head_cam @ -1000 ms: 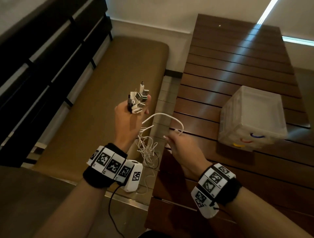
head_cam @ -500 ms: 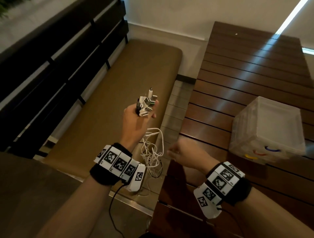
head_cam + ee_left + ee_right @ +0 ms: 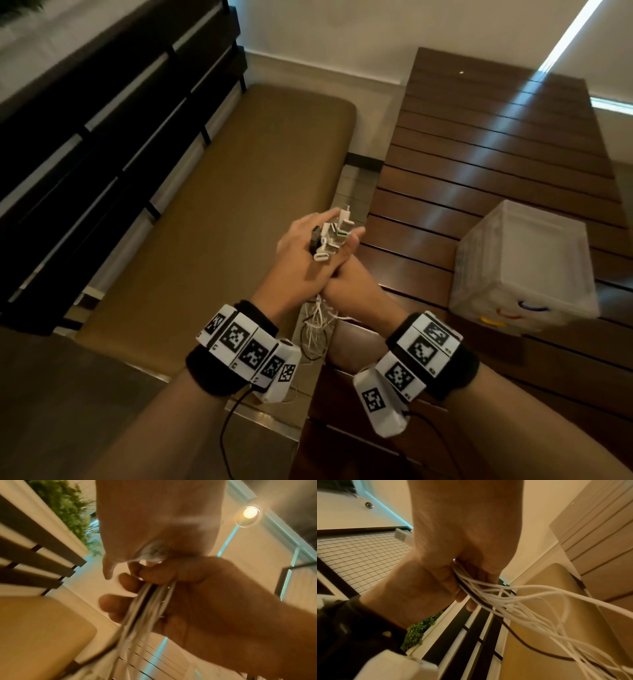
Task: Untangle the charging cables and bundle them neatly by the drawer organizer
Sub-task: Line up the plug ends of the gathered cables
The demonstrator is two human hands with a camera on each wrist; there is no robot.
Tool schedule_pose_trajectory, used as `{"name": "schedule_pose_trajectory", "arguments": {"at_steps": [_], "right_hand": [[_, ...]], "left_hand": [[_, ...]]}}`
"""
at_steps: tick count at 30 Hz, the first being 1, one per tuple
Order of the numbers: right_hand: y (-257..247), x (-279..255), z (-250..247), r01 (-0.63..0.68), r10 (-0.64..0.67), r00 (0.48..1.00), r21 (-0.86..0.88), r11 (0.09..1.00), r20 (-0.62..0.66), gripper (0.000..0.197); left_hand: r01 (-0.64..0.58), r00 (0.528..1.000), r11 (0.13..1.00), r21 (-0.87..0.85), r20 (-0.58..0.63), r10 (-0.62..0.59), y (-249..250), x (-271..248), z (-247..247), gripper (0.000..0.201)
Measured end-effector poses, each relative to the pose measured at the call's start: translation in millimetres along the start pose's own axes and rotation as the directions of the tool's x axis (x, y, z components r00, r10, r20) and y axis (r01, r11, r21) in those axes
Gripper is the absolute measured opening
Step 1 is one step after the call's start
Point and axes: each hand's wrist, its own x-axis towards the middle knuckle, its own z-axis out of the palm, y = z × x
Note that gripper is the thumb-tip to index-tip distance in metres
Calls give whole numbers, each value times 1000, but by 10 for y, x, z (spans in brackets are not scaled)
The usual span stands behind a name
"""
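A bunch of white charging cables, with one dark cable among them, hangs over the gap between bench and table. Their plug ends (image 3: 330,241) stick up out of my left hand (image 3: 342,226), which grips them between thumb and fingers. My right hand (image 3: 342,282) sits directly under the left, touching it. In the left wrist view its fingers (image 3: 130,582) curl round the cable bundle (image 3: 147,608). Below both hands the loose cables (image 3: 318,323) dangle in tangled loops and fan out (image 3: 513,601). The translucent drawer organizer (image 3: 520,267) stands on the table to the right, apart from my hands.
The dark slatted wooden table (image 3: 479,154) runs along the right. A tan cushioned bench (image 3: 222,222) with a dark slatted backrest (image 3: 102,120) lies to the left. A narrow strip of tiled floor (image 3: 356,181) separates them.
My right hand has moved up and left to meet the left hand and now grips the bundle just under it. The left hand has tilted toward the table, still holding the plug ends.
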Motion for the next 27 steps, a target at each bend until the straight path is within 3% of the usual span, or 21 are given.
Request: {"name": "schedule_pose_trajectory", "arguments": {"at_steps": [2,5,7,10,11,13,15,17,19,22,27], "right_hand": [[-83,44,12,-5,4,1000,59,998,8,31],[-92,64,10,-23,22,1000,56,998,16,29],[-79,65,9,-49,49,999,4,999,15,42],[-76,72,54,-32,33,999,-53,998,16,50],[-72,74,80,-24,26,999,-63,998,23,49],[-99,74,137,2,0,1000,-100,995,22,36],[-110,77,160,83,-85,996,-101,991,-9,17],[-133,67,149,99,-101,995,-48,994,-25,10],[-155,64,125,78,-77,997,41,996,-22,15],[-178,64,114,27,-26,1000,143,989,-8,42],[-213,89,99,-73,75,997,125,989,-8,48]], "left_hand": [[9,1000,996,84,18,-10,39,-24,-56,84],[29,995,998,47,89,-33,124,-57,-234,78],[65,992,997,-33,114,-61,195,-76,-344,94],[-107,994,994,-22,1,107,330,-82,-464,111],[-203,979,979,28,-9,203,366,-75,-484,106],[-339,940,925,171,29,339,357,-42,-471,75],[-376,924,893,250,29,381,310,-32,-441,37],[-399,912,889,226,-5,411,255,-30,-390,21],[-414,900,884,219,-46,433,211,-25,-349,22],[-421,891,871,253,-61,449,155,8,-334,29],[-437,897,828,352,103,429,187,74,-399,38]]}}
